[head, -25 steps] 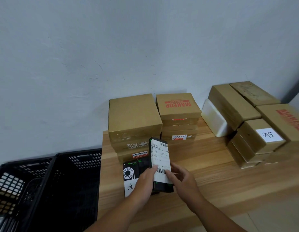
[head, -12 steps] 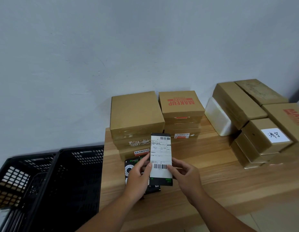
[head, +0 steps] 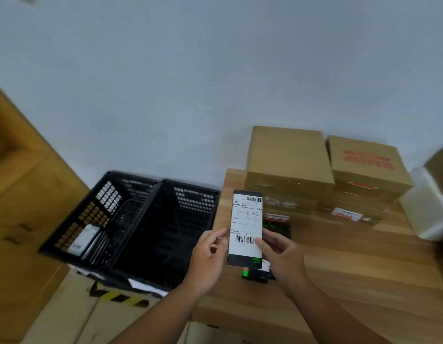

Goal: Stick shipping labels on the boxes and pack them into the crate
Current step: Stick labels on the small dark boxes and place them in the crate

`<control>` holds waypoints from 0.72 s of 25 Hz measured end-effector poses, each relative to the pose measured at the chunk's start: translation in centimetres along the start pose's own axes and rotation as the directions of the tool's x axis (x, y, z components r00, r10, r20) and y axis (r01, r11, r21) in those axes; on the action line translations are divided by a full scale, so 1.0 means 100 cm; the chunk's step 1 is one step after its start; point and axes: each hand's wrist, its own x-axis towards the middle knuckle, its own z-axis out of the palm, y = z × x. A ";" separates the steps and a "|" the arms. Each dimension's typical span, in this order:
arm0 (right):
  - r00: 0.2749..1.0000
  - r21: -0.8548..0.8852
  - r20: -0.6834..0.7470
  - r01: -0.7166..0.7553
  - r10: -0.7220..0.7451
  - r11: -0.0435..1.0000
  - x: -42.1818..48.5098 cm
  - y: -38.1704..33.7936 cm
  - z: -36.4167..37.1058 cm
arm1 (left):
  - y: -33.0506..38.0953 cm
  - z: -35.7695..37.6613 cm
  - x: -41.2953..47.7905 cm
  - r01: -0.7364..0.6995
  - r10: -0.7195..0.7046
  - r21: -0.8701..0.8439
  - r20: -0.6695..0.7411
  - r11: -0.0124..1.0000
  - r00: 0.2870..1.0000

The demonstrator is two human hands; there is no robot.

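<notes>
A slim black box (head: 244, 259) with a white shipping label (head: 246, 222) across its face is held above the wooden table (head: 352, 274). My left hand (head: 208, 256) grips its left edge. My right hand (head: 280, 254) holds the right edge, thumb on the lower barcode. Below the box, another black box (head: 255, 275) lies on the table, mostly hidden. To the left of the table stand two black lattice crates (head: 166, 227); the left one (head: 96, 219) holds a white package (head: 83, 239).
Brown cardboard boxes (head: 287, 157) are stacked at the table's back against the grey wall, one printed in red (head: 366, 161). A white foam box (head: 428, 209) is at the right edge. A wooden cabinet (head: 19, 194) stands at far left.
The view has swung left, so the crates now fill the middle. Both hands have kept hold of the labelled box and carried it left, near the table's left edge.
</notes>
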 end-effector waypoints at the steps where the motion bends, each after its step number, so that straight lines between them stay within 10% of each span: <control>1: 1.000 -0.016 0.019 0.009 -0.009 1.000 0.000 -0.001 0.019 | -0.008 -0.019 -0.003 0.010 -0.010 -0.003 -0.037 1.000 0.999; 18: 0.969 -0.098 0.237 -0.049 0.071 0.994 -0.032 0.020 0.401 | -0.133 -0.376 -0.033 0.117 -0.008 0.278 -0.364 0.953 0.931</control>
